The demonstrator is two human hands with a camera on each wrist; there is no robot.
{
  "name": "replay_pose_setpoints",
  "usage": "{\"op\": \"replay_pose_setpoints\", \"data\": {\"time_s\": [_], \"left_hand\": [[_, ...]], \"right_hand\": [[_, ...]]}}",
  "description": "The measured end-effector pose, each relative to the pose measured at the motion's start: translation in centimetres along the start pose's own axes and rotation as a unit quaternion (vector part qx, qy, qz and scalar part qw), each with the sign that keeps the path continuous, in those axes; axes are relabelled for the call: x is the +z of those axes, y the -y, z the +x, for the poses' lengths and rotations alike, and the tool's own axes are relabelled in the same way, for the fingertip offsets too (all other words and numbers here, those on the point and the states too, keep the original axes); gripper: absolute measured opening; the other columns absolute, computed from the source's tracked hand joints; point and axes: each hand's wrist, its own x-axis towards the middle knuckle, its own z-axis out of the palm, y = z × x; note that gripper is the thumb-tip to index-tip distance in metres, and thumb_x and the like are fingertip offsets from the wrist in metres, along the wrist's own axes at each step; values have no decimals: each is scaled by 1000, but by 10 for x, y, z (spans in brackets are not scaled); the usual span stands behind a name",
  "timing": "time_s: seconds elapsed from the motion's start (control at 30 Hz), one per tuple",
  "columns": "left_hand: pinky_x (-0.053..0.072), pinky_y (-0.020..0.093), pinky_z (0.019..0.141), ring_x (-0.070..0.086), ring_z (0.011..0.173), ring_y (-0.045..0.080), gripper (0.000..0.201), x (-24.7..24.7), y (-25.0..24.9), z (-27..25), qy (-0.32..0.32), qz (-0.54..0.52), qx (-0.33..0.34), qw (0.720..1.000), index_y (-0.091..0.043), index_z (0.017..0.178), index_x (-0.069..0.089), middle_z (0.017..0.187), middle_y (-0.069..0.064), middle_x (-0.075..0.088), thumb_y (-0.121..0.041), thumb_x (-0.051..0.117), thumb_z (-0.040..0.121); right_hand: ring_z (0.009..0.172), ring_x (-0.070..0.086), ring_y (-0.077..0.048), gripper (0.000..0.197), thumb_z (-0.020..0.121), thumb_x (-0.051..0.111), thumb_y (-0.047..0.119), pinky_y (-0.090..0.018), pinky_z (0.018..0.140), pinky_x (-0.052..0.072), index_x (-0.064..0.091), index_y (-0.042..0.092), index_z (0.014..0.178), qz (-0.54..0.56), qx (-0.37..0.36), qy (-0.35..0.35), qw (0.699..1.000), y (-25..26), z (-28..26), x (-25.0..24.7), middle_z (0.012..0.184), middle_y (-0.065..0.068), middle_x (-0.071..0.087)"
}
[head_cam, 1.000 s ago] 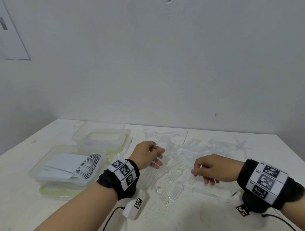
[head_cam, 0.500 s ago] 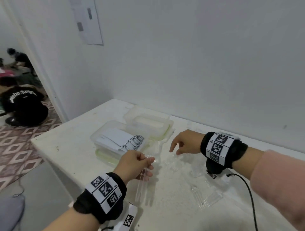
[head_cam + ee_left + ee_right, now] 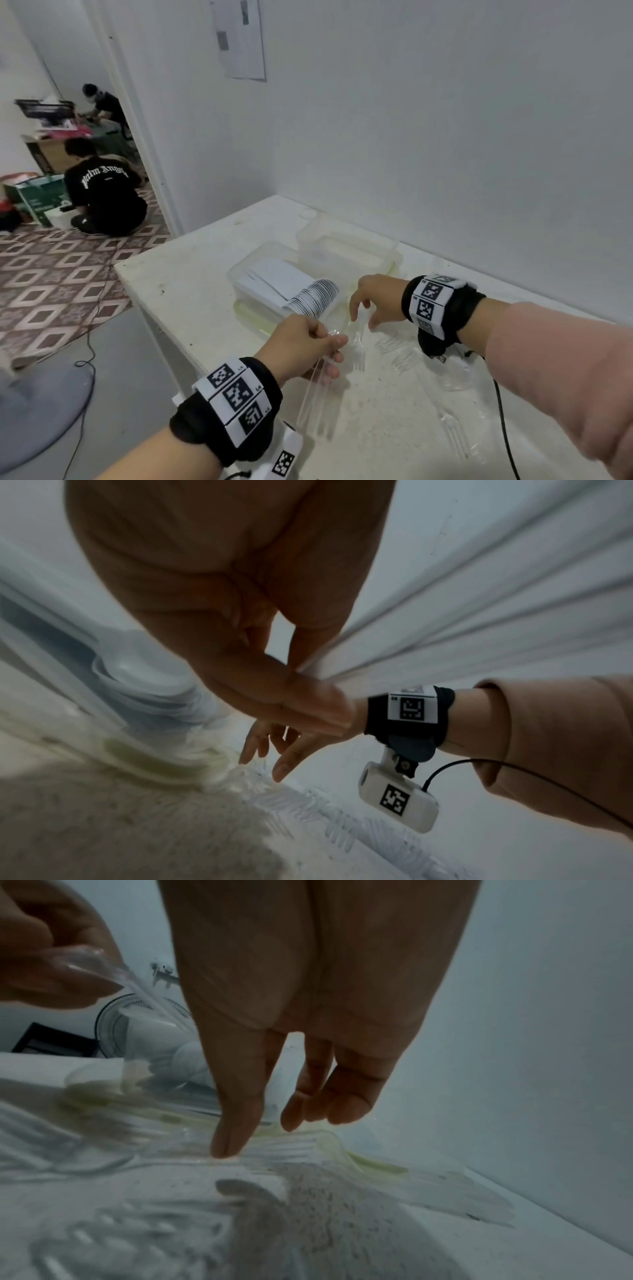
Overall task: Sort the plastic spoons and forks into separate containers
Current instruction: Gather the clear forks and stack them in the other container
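Note:
My left hand (image 3: 330,346) grips a bundle of clear plastic forks (image 3: 313,401) by one end, and they hang down over the table's front edge. The left wrist view shows the same bundle (image 3: 479,610) pinched between thumb and fingers. My right hand (image 3: 363,313) hovers open beside the near container (image 3: 239,274), fingers spread and pointing down. Its thumb (image 3: 226,1139) touches a clear fork (image 3: 281,1148) lying on the table. That near container holds a stack of white spoons (image 3: 315,298). Behind it stands a second clear container (image 3: 342,240).
More clear forks (image 3: 397,353) lie scattered on the white table (image 3: 191,284) right of my hands. The wall runs close behind the containers. The table's left edge drops to the floor, where a person (image 3: 102,198) crouches beyond a doorway. A cable (image 3: 503,421) trails from my right wrist.
My head has turned left, bringing the doorway into view. The right hand has crossed from the scattered forks to the containers and opened. The left hand still grips its bundle.

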Motion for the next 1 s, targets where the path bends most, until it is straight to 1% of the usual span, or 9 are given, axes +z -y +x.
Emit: {"op": "replay_pose_setpoints", "data": {"time_s": [0.2, 0.43, 0.5, 0.6, 0.67, 0.73, 0.8, 0.93, 1.0], "left_hand": [[51, 25, 44, 64, 50, 18, 20, 6, -1, 5, 22, 28, 2, 999, -5, 95, 54, 72, 10, 69, -17, 69, 90], [51, 25, 45, 66, 52, 20, 23, 9, -6, 13, 32, 38, 8, 999, -3, 96, 57, 74, 11, 71, -20, 70, 89], [52, 26, 46, 67, 53, 21, 25, 8, -7, 14, 36, 43, 7, 998, -1, 97, 58, 73, 11, 72, -21, 70, 88], [53, 27, 46, 67, 54, 22, 31, 6, -8, 16, 42, 54, 1, 998, 6, 99, 59, 73, 11, 72, -21, 70, 89], [53, 28, 46, 68, 54, 22, 32, 6, -9, 18, 46, 56, -1, 997, 9, 99, 59, 73, 11, 72, -20, 69, 89], [53, 27, 45, 68, 54, 22, 26, 9, -11, 18, 55, 53, 0, 997, 5, 95, 57, 74, 12, 72, -18, 69, 89], [52, 27, 44, 68, 54, 22, 24, 15, -13, 17, 66, 58, 4, 996, 4, 91, 57, 77, 14, 73, -18, 68, 90], [54, 28, 47, 68, 54, 21, 23, 23, -14, 17, 91, 53, 1, 994, 4, 92, 58, 78, 12, 73, -18, 65, 92], [54, 30, 48, 67, 54, 22, 23, 26, -13, 18, 98, 42, -8, 994, 5, 94, 57, 75, 10, 72, -17, 62, 94]], "right_hand": [[106, 45, -18, 23, 84, 72, 21, -31, 85, 42, 66, 20, 107, -54, -11, -21, 998, -11, 0, 12, 109, 0, 48], [110, 47, -20, 17, 92, 61, 16, -40, 84, 48, 65, 17, 109, -95, -94, -84, 987, -28, -23, 17, 122, -1, 52], [99, 56, -25, 13, 86, 67, 8, -41, 74, 52, 66, 12, 99, -116, -142, -135, 974, -35, -32, 16, 112, -4, 60], [71, 63, -25, 21, 72, 79, 1, -33, 59, 53, 65, 11, 84, -135, -173, -209, 953, -53, -47, 15, 82, -2, 67], [68, 60, -21, 21, 78, 73, -2, -29, 59, 49, 62, 11, 91, -122, -136, -208, 961, -63, -61, 10, 79, 1, 65], [75, 51, -9, 18, 91, 56, 1, -24, 67, 41, 57, 14, 103, -95, -60, -163, 980, -76, -76, 7, 88, 7, 58], [76, 44, -2, 23, 94, 44, 2, -19, 74, 36, 54, 19, 106, -26, 13, -123, 992, -90, -91, 6, 89, 11, 51], [81, 47, -14, 29, 91, 42, -2, -23, 72, 38, 46, 27, 84, 88, 109, -109, 984, -111, -96, 12, 86, 11, 50], [85, 47, -16, 24, 92, 47, 3, -23, 74, 36, 51, 26, 90, 108, 121, -118, 980, -113, -86, 13, 85, 14, 50]]}}
